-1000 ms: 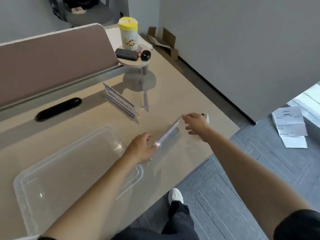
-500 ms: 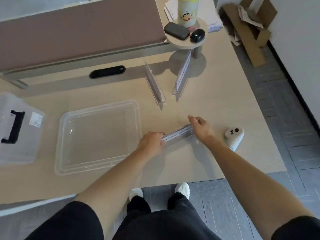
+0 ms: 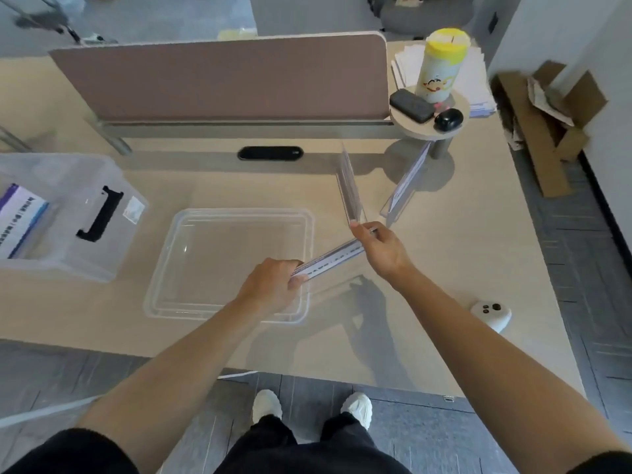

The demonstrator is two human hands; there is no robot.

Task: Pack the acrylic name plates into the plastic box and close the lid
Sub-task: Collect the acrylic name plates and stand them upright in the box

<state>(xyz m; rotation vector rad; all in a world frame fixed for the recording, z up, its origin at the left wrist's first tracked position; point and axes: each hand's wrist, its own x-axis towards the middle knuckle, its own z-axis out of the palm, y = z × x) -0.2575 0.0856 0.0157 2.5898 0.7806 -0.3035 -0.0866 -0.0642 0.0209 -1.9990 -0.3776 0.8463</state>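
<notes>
A long acrylic name plate (image 3: 333, 258) is held off the desk by its two ends. My left hand (image 3: 270, 285) grips the near-left end and my right hand (image 3: 381, 249) the far-right end. It hangs over the right edge of a clear flat lid (image 3: 239, 213) lying on the desk. The clear plastic box (image 3: 68, 165) with a black handle stands at the left, with a printed plate (image 3: 18, 220) inside. Two more plates, one (image 3: 349, 186) and another (image 3: 407, 179), stand upright behind my right hand.
A small round stand (image 3: 410, 130) at the back right carries a yellow-lidded cup (image 3: 439, 66) and black cases. A white controller (image 3: 490, 313) lies near the desk's right front edge. A brown divider panel (image 3: 222, 77) closes the back. Cardboard (image 3: 547, 124) lies on the floor.
Both hands have lifted the name plate off the desk and carried it left, over the lid's right edge. The view has swung left, bringing the box into sight.
</notes>
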